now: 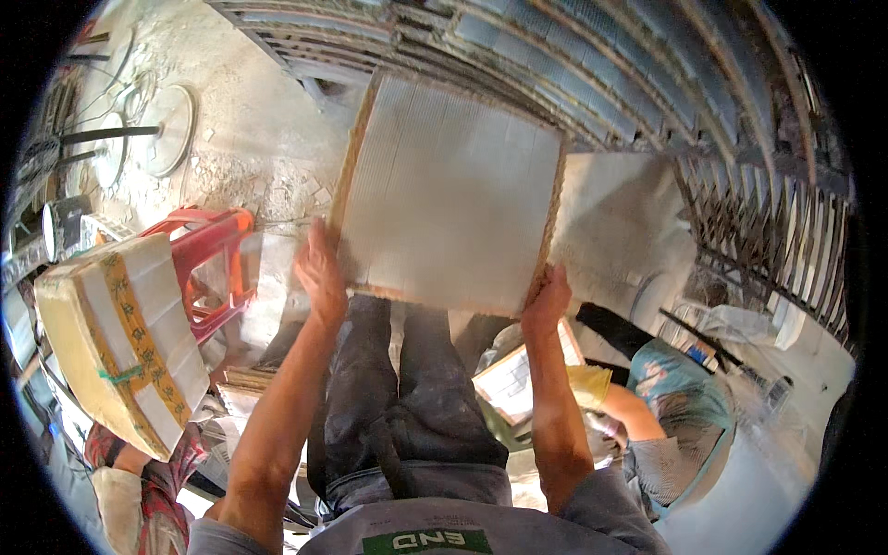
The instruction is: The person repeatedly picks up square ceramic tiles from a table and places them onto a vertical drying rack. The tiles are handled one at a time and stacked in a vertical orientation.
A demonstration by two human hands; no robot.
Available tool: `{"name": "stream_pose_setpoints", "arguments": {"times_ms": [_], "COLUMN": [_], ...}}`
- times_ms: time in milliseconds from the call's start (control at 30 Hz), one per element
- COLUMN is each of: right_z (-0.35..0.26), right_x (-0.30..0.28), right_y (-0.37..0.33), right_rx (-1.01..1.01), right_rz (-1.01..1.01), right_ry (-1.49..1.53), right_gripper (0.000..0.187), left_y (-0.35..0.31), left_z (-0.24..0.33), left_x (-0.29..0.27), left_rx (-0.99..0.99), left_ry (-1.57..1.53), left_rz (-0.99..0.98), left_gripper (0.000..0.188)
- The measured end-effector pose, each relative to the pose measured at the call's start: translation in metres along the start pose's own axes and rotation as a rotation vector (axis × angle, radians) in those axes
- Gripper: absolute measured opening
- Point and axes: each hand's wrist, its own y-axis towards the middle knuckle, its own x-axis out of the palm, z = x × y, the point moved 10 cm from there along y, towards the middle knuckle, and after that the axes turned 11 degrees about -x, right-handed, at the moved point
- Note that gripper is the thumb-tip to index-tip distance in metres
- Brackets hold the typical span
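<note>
A large square tray point(453, 190) with a pale, finely ridged surface and thin wooden-looking edges stretches out in front of me. Its face is blurred in the middle. My left hand point(321, 273) grips its left edge near the close corner. On the opposite side, my right hand point(548, 301) is closed on the right edge near the other close corner. The tray's far edge reaches up to a rack point(518, 55) that holds several similar pale trays on its rails. Whether the tray touches the rack I cannot tell.
To the left stand a red plastic stool point(208, 268) and a taped foam box point(129, 342). A person in a patterned top point(675, 407) is close on my right, another person's red sleeve point(171, 481) at lower left. Metal racking point(768, 231) stands at right; round bases point(171, 129) lie far left.
</note>
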Motion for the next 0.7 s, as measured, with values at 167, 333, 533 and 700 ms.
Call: {"name": "stream_pose_setpoints", "arguments": {"times_ms": [167,333,533,700], "right_z": [0.000,0.008,0.008,-0.011], "right_x": [-0.018,-0.013,-0.007,0.039], "right_y": [0.024,0.049,0.088,0.114], "right_rx": [-0.108,-0.103,-0.126,-0.064], "right_rz": [0.038,-0.003,0.027,-0.040], "right_ry": [-0.031,0.072,0.084,0.129], "right_gripper": [0.047,0.049,0.052,0.057], "left_y": [0.027,0.045,0.056,0.087], "left_z": [0.015,0.028,0.055,0.068], "left_x": [0.062,0.097,0.133,0.172], "left_rx": [0.032,0.055,0.173,0.184], "left_ry": [-0.058,-0.071,-0.076,-0.017], "left_rz": [-0.121,-0.166,-0.249,-0.330], "left_gripper": [0.056,0.058,0.051,0.045]}}
